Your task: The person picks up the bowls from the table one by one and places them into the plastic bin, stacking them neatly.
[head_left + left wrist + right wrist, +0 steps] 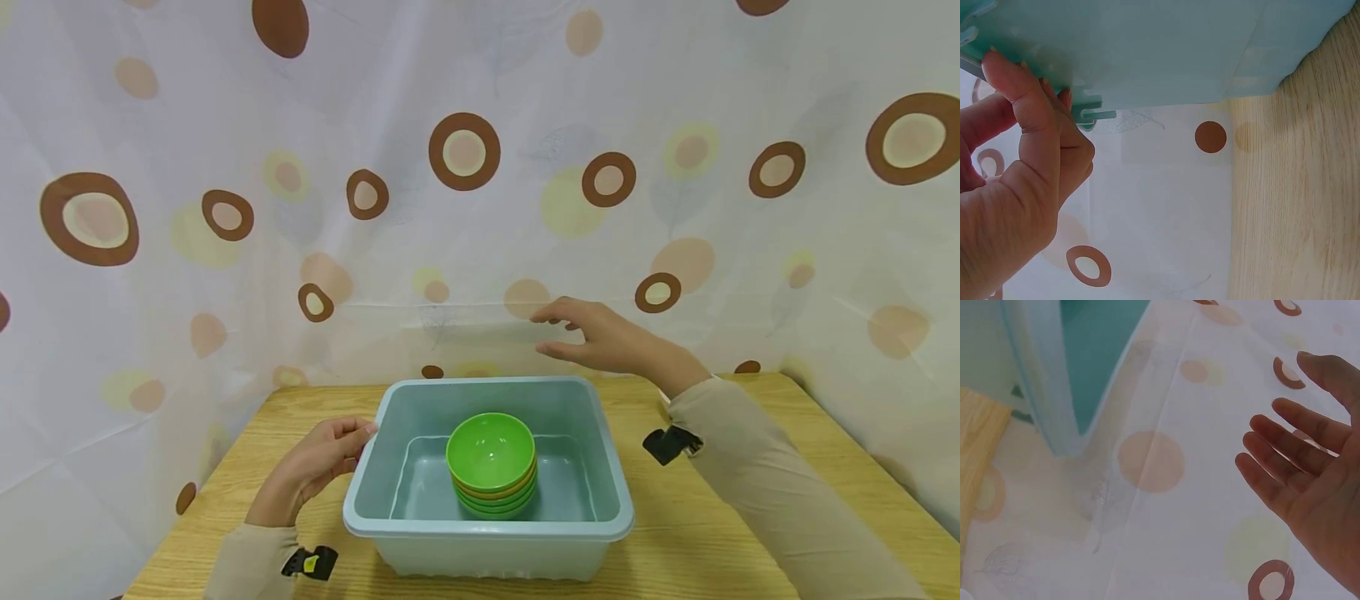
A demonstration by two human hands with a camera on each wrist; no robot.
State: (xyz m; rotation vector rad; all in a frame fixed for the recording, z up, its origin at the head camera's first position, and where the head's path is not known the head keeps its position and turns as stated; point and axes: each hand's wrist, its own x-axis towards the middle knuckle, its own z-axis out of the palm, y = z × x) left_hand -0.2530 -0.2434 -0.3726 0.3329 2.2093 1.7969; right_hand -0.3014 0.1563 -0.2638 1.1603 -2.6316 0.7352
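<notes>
A light blue plastic basin (487, 528) stands on the wooden table. Inside it, near the middle, sits a stack of small bowls (491, 457), green with an orange-yellow one showing below the top bowl. My left hand (318, 462) pinches the basin's left rim between thumb and fingers; the left wrist view shows these fingers (1038, 119) curled up under the edge. Raised above the basin's far right corner, my right hand (600, 337) holds nothing. Its fingers are spread and relaxed, apart from the basin, as the right wrist view also shows.
The wooden table (697, 492) extends to both sides of the basin. A patterned curtain (480, 233) hangs behind and around the table. Part of a small white object (664, 398) shows behind my right wrist, mostly hidden.
</notes>
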